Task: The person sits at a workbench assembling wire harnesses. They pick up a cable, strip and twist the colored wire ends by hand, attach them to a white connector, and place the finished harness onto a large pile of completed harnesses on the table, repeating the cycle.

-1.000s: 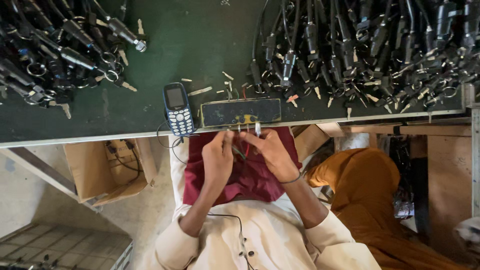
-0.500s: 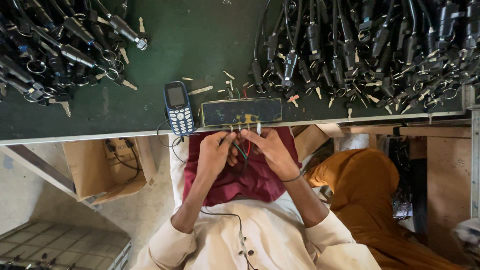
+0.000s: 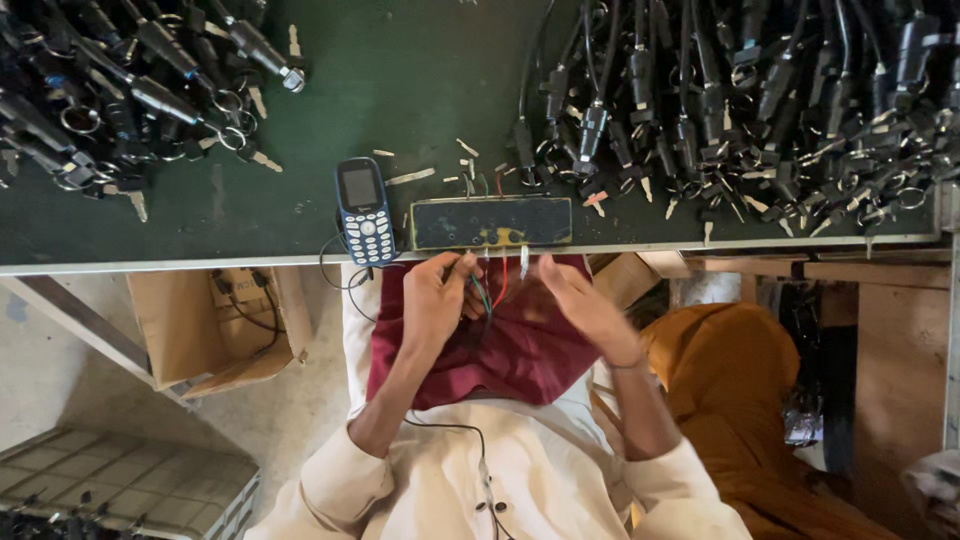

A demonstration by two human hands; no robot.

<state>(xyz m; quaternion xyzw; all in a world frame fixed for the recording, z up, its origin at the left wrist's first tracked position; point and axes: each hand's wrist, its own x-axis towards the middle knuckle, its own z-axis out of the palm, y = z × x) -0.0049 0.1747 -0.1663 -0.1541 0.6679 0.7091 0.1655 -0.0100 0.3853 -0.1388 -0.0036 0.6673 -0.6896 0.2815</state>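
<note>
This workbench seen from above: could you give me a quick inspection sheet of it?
Surface: dark green bench top, pale front edge.
Job's things: thin coloured wires hanging from a flat black block.
Clutter: black plug leads piled right, another pile left, a blue phone, small offcuts.
Hands: left hand pinches the wires; right hand is open beside them.
Cables: thin black cord under the phone.
Surroundings: cardboard box, maroon cloth on lap, orange cloth.

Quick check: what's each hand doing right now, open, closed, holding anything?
Left hand: closed, pinching thin coloured wires.
Right hand: open, fingers spread, holding nothing.
</note>
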